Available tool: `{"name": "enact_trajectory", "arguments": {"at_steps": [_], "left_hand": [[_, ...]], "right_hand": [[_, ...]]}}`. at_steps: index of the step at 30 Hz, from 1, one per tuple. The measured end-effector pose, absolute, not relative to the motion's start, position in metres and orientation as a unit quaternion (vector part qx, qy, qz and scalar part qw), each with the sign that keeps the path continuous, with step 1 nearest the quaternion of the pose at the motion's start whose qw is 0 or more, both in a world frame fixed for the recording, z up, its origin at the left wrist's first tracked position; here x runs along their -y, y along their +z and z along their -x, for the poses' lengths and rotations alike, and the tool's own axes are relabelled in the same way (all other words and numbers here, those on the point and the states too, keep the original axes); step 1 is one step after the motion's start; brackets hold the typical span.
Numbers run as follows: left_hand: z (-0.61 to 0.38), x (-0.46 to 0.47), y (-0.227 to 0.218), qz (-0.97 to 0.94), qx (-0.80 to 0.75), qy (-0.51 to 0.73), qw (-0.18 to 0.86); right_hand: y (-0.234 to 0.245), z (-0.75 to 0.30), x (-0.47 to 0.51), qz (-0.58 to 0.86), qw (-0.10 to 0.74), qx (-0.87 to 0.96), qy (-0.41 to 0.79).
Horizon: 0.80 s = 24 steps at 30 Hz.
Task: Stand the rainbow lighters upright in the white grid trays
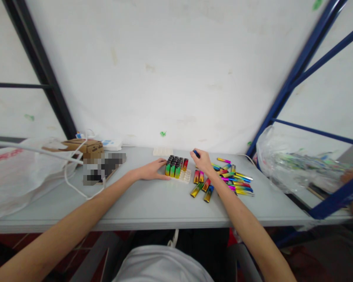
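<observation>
My left hand (150, 170) curls round the left side of a white slotted tray (184, 177), thumb at its front corner and fingers farther back. Upright in the tray stand several lighters (173, 169) with black tops and shiny green-yellow bodies, packed together in its left part. A red lighter (185, 164) stands a little apart on their right; bare slots show in front of it. Just above and right of the tray, my right hand (202, 159) is closed on a dark blue lighter (196, 153), mostly hidden by the fingers. Shiny multicoloured lighter-like pieces (206, 185) lie loose under and beside my right forearm.
Another white tray (162, 151) lies against the wall. On the left are a plastic bag (23, 176), a cardboard box (88, 147) and a white cable (76, 188). A blue metal frame (282, 100) rises at right, by a clear bag (285, 164) and another person's hand (351, 175).
</observation>
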<state>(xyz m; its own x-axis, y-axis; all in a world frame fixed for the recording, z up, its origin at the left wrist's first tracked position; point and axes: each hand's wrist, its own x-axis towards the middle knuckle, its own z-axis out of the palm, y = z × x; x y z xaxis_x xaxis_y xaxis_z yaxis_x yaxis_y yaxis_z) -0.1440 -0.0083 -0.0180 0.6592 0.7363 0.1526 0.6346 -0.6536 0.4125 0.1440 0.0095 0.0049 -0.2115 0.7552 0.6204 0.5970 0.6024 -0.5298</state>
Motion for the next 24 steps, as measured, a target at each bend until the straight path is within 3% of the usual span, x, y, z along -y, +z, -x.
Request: {"name": "enact_trajectory", "arguments": {"at_steps": [9,14,19,24], "left_hand": [[0.144,0.007,-0.020,-0.897,-0.374,0.165,0.166],[0.144,0.009,-0.018,-0.897,-0.376,0.164,0.163],[0.143,0.009,-0.018,-0.899,-0.376,0.160,0.155],[0.143,0.008,-0.019,-0.896,-0.382,0.157,0.164]], "right_hand": [[0.019,-0.156,-0.002,0.409,0.379,0.826,0.076],[0.016,-0.149,-0.004,0.357,0.394,0.843,0.085],[0.009,-0.142,-0.003,0.326,0.436,0.822,0.166],[0.007,-0.139,0.001,0.322,0.398,0.836,0.196]]}}
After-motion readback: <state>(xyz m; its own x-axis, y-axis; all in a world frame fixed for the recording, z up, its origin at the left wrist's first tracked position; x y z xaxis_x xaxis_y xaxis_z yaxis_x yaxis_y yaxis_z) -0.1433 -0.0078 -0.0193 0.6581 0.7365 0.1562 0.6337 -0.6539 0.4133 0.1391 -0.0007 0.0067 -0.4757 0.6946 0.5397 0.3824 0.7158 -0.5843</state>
